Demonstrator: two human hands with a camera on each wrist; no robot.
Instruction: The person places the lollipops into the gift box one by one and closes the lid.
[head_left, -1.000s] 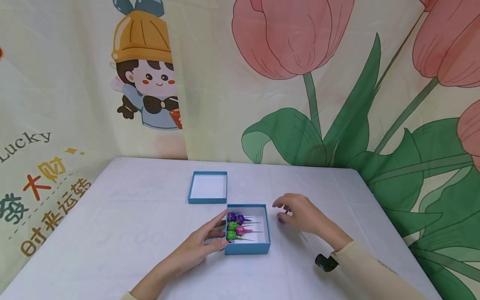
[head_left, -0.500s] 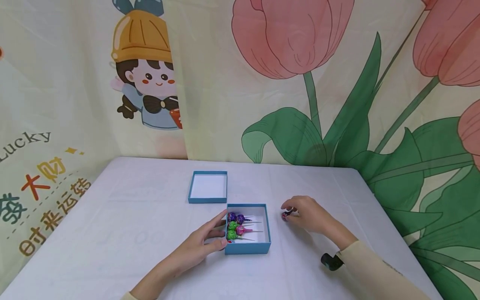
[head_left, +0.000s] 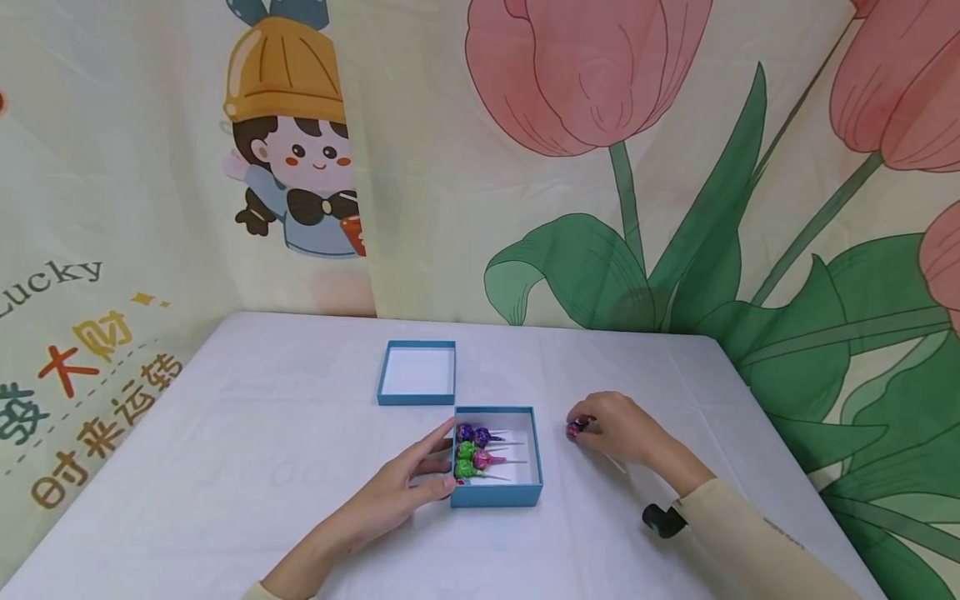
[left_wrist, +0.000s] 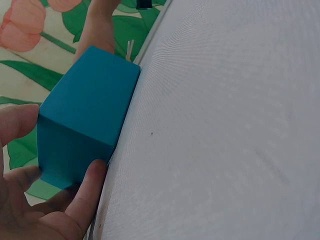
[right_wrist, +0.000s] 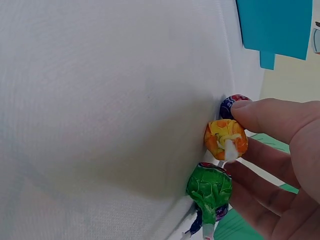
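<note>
A blue square box (head_left: 495,497) stands on the table, holding several wrapped lollipops (head_left: 480,460) in purple, green and pink, their white sticks pointing right. My left hand (head_left: 405,479) rests against the box's left wall, thumb at the front corner; in the left wrist view its fingertips (left_wrist: 95,172) touch that wall. To the right of the box, my right hand (head_left: 618,427) pinches a dark blue and red lollipop (right_wrist: 227,107) near the tabletop. Close under the thumb sit an orange-yellow lollipop (right_wrist: 225,140) and a green lollipop (right_wrist: 210,187), mostly hidden by the hand in the head view.
Behind the box, to the left, lies its blue-rimmed lid (head_left: 416,372), white inside facing up. White cloth covers the table (head_left: 225,467). A printed backdrop with tulips (head_left: 588,75) hangs along the back edge.
My right hand has drawn slightly to the right, away from the box, and its fingers have closed on the dark blue lollipop. My left hand and the box stay put.
</note>
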